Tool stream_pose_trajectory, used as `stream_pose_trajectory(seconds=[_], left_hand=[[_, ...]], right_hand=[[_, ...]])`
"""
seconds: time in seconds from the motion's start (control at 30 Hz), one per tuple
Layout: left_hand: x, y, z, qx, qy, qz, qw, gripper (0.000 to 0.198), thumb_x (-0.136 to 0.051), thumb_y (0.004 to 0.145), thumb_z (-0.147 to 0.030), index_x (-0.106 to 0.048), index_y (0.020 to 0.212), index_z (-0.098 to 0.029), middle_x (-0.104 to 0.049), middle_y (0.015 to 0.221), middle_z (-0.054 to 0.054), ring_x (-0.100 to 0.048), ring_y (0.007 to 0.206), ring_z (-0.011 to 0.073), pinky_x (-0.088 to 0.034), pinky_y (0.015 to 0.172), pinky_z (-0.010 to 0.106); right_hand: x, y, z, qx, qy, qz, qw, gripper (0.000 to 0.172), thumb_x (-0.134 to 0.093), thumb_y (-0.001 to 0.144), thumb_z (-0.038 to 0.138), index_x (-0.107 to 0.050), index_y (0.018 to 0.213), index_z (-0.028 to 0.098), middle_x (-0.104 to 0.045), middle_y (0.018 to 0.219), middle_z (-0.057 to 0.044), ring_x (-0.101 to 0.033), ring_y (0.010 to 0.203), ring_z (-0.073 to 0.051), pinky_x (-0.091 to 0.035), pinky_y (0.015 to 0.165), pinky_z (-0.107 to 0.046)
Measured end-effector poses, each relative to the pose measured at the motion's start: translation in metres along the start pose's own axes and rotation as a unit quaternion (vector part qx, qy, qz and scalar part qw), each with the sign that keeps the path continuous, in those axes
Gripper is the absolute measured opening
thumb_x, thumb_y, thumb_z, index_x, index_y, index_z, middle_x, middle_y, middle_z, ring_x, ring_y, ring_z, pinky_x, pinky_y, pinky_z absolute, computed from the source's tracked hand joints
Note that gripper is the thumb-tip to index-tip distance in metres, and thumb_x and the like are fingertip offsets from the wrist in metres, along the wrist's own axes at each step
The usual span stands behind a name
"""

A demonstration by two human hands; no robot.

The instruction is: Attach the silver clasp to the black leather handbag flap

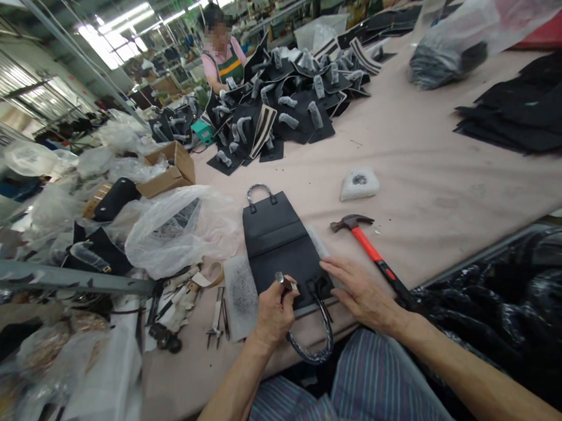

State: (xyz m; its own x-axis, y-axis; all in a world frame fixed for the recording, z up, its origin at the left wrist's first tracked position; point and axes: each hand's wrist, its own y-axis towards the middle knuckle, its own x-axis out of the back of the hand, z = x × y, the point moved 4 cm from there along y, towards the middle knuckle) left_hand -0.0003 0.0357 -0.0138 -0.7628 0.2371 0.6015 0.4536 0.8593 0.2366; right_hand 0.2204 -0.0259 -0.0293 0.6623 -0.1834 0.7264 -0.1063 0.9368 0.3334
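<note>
A black bag panel (283,243) lies flat in front of me, with a plastic-wrapped handle at its far end and another looped handle (327,337) at its near edge. My left hand (276,310) is closed around a short metal punch (282,280), held upright over the panel's near part; its lower tip is hidden by the fingers. My right hand (362,291) lies flat with fingers stretched across the panel's right near corner. Under the panel a speckled pale slab (241,295) shows on the left. A claw hammer (368,246) with a red and black grip rests right of the panel.
A white block (359,184) sits beyond the hammer. Metal dividers (217,316) and a tape roll (212,274) lie left. Black panels with wrapped handles (280,100) are heaped at the back, near another person (225,54). More black pieces (537,101) are stacked far right.
</note>
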Motion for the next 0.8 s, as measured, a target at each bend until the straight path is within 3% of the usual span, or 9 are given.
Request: stream_pose_trajectory(seconds=[0.07, 0.13, 0.23, 0.37, 0.5, 0.63, 0.73, 0.8], left_hand=[[-0.001, 0.0, 0.0, 0.007, -0.009, 0.003, 1.0, 0.014, -0.055, 0.09, -0.017, -0.064, 0.101, -0.019, -0.071, 0.087, 0.003, -0.067, 0.075, 0.0146, -0.052, 0.075, 0.024], [-0.001, 0.0, 0.0, 0.013, -0.024, 0.0, 1.0, 0.014, -0.054, 0.089, -0.016, -0.064, 0.1, -0.019, -0.07, 0.085, 0.002, -0.066, 0.075, 0.014, -0.051, 0.074, 0.023], [-0.001, 0.0, -0.001, 0.016, -0.045, -0.007, 0.999, 0.013, -0.054, 0.089, -0.015, -0.063, 0.098, -0.019, -0.068, 0.085, 0.001, -0.065, 0.078, 0.0143, -0.05, 0.077, 0.023], [-0.001, -0.001, -0.002, 0.01, -0.053, -0.011, 0.998, 0.012, -0.054, 0.089, -0.014, -0.062, 0.096, -0.02, -0.068, 0.086, 0.002, -0.064, 0.08, 0.0151, -0.049, 0.078, 0.024], [0.0, -0.004, 0.0, 0.006, -0.053, -0.019, 0.998, 0.013, -0.055, 0.088, -0.012, -0.062, 0.095, -0.021, -0.067, 0.084, 0.001, -0.064, 0.077, 0.015, -0.048, 0.077, 0.024], [0.0, -0.005, 0.002, -0.002, -0.065, -0.024, 0.998, 0.014, -0.056, 0.087, -0.012, -0.063, 0.095, -0.021, -0.069, 0.086, 0.002, -0.065, 0.079, 0.0154, -0.049, 0.077, 0.025], [0.001, -0.005, 0.002, -0.008, -0.073, -0.031, 0.997, 0.016, -0.055, 0.087, -0.011, -0.064, 0.097, -0.021, -0.071, 0.088, 0.002, -0.067, 0.081, 0.0162, -0.05, 0.078, 0.026], [0.001, -0.005, 0.003, -0.006, -0.072, -0.029, 0.997, 0.017, -0.055, 0.087, -0.011, -0.064, 0.097, -0.021, -0.072, 0.088, 0.002, -0.067, 0.081, 0.0167, -0.051, 0.078, 0.026]], right_hand=[[0.024, -0.003, -0.017, -0.069, -0.074, -0.055, 0.993, 0.047, -0.05, 0.093, 0.024, -0.052, 0.14, 0.016, -0.054, 0.143, -0.016, -0.051, 0.132, -0.03, -0.042, 0.113, -0.049], [0.044, -0.009, -0.039, -0.178, -0.172, -0.065, 0.967, 0.046, -0.052, 0.092, 0.03, -0.056, 0.132, 0.008, -0.057, 0.134, -0.024, -0.054, 0.125, -0.037, -0.044, 0.107, -0.052], [0.055, -0.019, -0.069, -0.344, -0.195, 0.023, 0.918, 0.044, -0.055, 0.089, 0.038, -0.06, 0.12, 0.007, -0.062, 0.118, -0.027, -0.059, 0.112, -0.041, -0.045, 0.096, -0.052], [0.052, -0.012, -0.079, -0.428, -0.105, 0.08, 0.894, 0.027, -0.055, 0.082, 0.028, -0.062, 0.104, 0.014, -0.067, 0.097, -0.018, -0.064, 0.094, -0.033, -0.045, 0.082, -0.041], [0.054, 0.005, -0.07, -0.472, -0.012, 0.098, 0.876, 0.005, -0.059, 0.071, 0.021, -0.056, 0.073, 0.019, -0.059, 0.065, -0.007, -0.06, 0.07, -0.024, -0.044, 0.063, -0.033], [0.054, 0.013, -0.047, -0.501, 0.139, 0.116, 0.846, 0.002, -0.05, 0.074, 0.022, -0.05, 0.074, 0.02, -0.053, 0.062, -0.001, -0.048, 0.05, -0.013, -0.041, 0.049, -0.025], [0.059, 0.017, -0.016, -0.507, 0.203, 0.104, 0.831, 0.014, -0.042, 0.085, 0.034, -0.048, 0.082, 0.021, -0.045, 0.062, 0.004, -0.035, 0.041, -0.009, -0.032, 0.04, -0.022], [0.069, 0.022, 0.012, -0.477, 0.224, 0.065, 0.848, 0.031, -0.035, 0.092, 0.05, -0.047, 0.086, 0.022, -0.04, 0.061, 0.007, -0.032, 0.039, -0.009, -0.028, 0.037, -0.022]])
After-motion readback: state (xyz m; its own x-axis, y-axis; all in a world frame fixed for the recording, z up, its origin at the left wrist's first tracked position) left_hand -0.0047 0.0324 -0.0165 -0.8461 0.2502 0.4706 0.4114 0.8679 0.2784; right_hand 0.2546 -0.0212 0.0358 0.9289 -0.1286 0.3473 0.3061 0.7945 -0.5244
